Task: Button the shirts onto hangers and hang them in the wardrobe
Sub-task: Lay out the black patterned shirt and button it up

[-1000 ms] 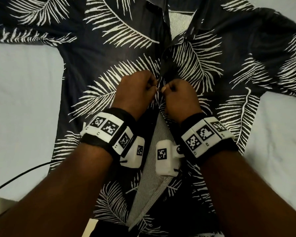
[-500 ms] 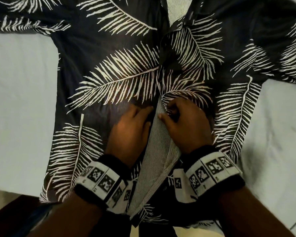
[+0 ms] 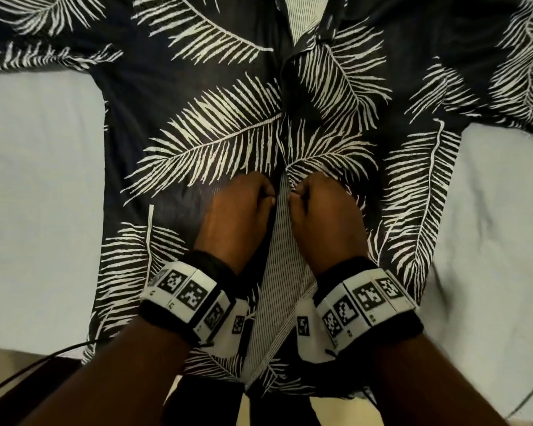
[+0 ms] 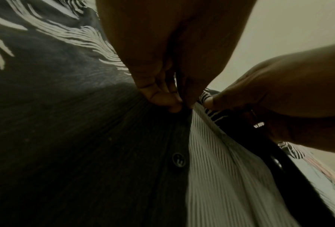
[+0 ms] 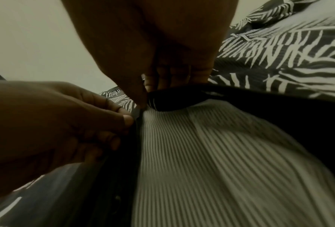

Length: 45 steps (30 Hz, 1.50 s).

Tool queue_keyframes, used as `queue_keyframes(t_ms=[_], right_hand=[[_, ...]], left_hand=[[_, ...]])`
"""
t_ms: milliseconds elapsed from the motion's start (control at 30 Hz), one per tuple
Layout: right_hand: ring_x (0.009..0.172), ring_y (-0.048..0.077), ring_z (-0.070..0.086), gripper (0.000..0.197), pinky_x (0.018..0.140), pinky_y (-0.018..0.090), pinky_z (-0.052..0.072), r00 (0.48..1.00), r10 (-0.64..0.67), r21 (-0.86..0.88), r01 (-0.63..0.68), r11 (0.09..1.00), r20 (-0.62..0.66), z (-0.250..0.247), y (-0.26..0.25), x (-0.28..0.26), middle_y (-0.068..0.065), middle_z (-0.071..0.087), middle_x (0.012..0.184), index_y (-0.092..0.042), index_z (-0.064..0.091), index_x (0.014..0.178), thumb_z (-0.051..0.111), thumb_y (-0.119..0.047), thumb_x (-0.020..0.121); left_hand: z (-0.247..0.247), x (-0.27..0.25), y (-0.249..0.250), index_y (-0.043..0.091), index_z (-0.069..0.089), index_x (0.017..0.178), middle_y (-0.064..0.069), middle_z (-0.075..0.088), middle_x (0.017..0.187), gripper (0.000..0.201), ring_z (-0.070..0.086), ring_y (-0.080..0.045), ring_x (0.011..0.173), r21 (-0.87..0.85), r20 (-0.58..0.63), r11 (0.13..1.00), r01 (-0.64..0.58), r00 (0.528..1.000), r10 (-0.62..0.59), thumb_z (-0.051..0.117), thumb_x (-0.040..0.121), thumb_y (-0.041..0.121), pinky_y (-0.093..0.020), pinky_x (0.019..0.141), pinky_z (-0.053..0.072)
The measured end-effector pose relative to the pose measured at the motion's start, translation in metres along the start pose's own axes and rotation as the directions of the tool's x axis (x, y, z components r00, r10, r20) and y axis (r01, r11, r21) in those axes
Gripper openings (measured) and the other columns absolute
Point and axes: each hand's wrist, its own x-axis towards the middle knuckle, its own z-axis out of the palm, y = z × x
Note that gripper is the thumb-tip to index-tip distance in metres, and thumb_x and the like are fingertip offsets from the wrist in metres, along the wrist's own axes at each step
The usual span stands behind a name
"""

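Note:
A dark shirt (image 3: 216, 142) with white palm-leaf print lies spread flat on a pale sheet, its front closed above my hands and gaping below them. In the gap shows a finely striped white lining (image 3: 277, 272). My left hand (image 3: 243, 207) pinches the left placket edge (image 4: 182, 116), fingers curled. My right hand (image 3: 317, 204) pinches the right front edge (image 5: 162, 98) facing it. A dark button (image 4: 179, 159) sits loose on the left placket below my fingers. No hanger shows.
The pale bed sheet (image 3: 37, 186) lies on both sides of the shirt. A black cable (image 3: 28, 367) crosses the near left edge of the bed. The shirt's sleeves (image 3: 505, 72) stretch out left and right.
Both hands moved down the shirt front from the button higher up, which now sits closed. They have curled from a flatter hold into pinches on the two edges.

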Motion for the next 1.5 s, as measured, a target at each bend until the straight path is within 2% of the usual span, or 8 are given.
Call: queue_keyframes(t_ms=[200,367,567,733,900,1033,1267,1500], right_hand=[[0.089,0.022,0.062,0.006,0.083,0.046,0.052,1.0,0.029,0.28,-0.026,0.96,-0.004,0.018,-0.009,-0.004,0.004,0.066,0.094,-0.012,0.064,0.096,0.059,-0.014,0.094],[0.09,0.019,0.064,0.009,0.085,0.043,0.053,0.998,0.053,0.311,-0.043,0.95,-0.021,0.023,-0.006,-0.001,0.002,0.069,0.095,-0.013,0.068,0.097,0.061,-0.01,0.093],[0.086,0.009,0.066,0.01,0.082,0.028,0.054,1.0,-0.01,0.29,0.013,0.957,-0.011,0.017,0.0,0.002,-0.004,0.073,0.093,-0.016,0.075,0.096,0.067,-0.013,0.09],[0.07,0.007,0.061,0.013,0.063,0.006,0.038,0.993,-0.116,0.262,0.112,0.959,-0.002,0.013,0.003,0.0,-0.003,0.072,0.08,-0.017,0.078,0.088,0.065,-0.016,0.088],[0.077,0.007,0.067,0.016,0.071,0.014,0.048,0.991,-0.137,0.278,0.13,0.952,0.004,0.006,0.005,0.001,-0.003,0.076,0.088,-0.018,0.08,0.098,0.068,-0.014,0.089],[0.076,-0.006,0.063,0.01,0.067,0.001,0.042,0.994,-0.064,0.328,0.031,0.944,0.089,0.007,0.005,0.008,-0.011,0.073,0.088,-0.021,0.078,0.097,0.071,-0.018,0.09],[0.089,0.013,0.064,0.01,0.079,0.031,0.051,0.983,0.019,0.131,-0.043,0.991,0.181,0.011,-0.005,0.021,-0.003,0.068,0.093,-0.016,0.069,0.096,0.062,-0.024,0.096],[0.103,0.027,0.061,0.02,0.086,0.039,0.049,0.97,0.049,0.111,-0.077,0.991,0.239,0.012,-0.014,0.017,0.012,0.065,0.109,-0.006,0.061,0.109,0.049,-0.017,0.099]], left_hand=[[-0.003,0.004,-0.01,0.023,0.069,0.093,0.01,0.07,0.079,0.019,0.063,0.005,0.066,-0.399,0.068,0.91,0.114,0.993,-0.095,0.068,0.092,0.004,-0.011,0.066,0.049],[-0.003,0.004,-0.014,0.019,0.068,0.095,0.003,0.071,0.076,0.021,0.069,-0.006,0.067,-0.573,0.1,0.792,0.209,0.978,-0.186,0.069,0.09,-0.002,-0.017,0.058,0.052],[0.002,0.003,-0.011,0.016,0.069,0.089,-0.008,0.072,0.078,0.019,0.073,-0.017,0.071,-0.628,0.08,0.734,0.258,0.96,-0.269,0.07,0.09,-0.003,-0.028,0.069,0.061],[-0.002,0.001,0.001,0.011,0.076,0.091,-0.002,0.076,0.077,0.018,0.075,-0.015,0.07,-0.587,0.022,0.765,0.263,0.951,-0.31,0.075,0.089,0.029,-0.029,0.068,0.062],[-0.001,0.005,0.001,0.01,0.076,0.091,-0.005,0.076,0.078,0.006,0.075,-0.019,0.069,-0.538,0.016,0.796,0.277,0.948,-0.319,0.075,0.09,0.016,-0.036,0.07,0.064],[0.001,0.006,-0.001,0.014,0.074,0.093,-0.002,0.075,0.081,0.002,0.075,-0.012,0.067,-0.463,0.001,0.843,0.274,0.951,-0.309,0.073,0.092,0.014,-0.027,0.065,0.062],[0.001,0.009,-0.004,0.018,0.07,0.095,0.0,0.073,0.081,0.009,0.073,-0.005,0.067,-0.391,-0.01,0.891,0.229,0.967,-0.253,0.072,0.091,0.01,-0.023,0.067,0.061],[-0.011,0.012,-0.007,0.02,0.064,0.116,0.007,0.07,0.095,0.023,0.069,-0.008,0.081,-0.121,0.013,0.993,0.011,1.0,-0.01,0.068,0.094,0.013,-0.014,0.072,0.049]])
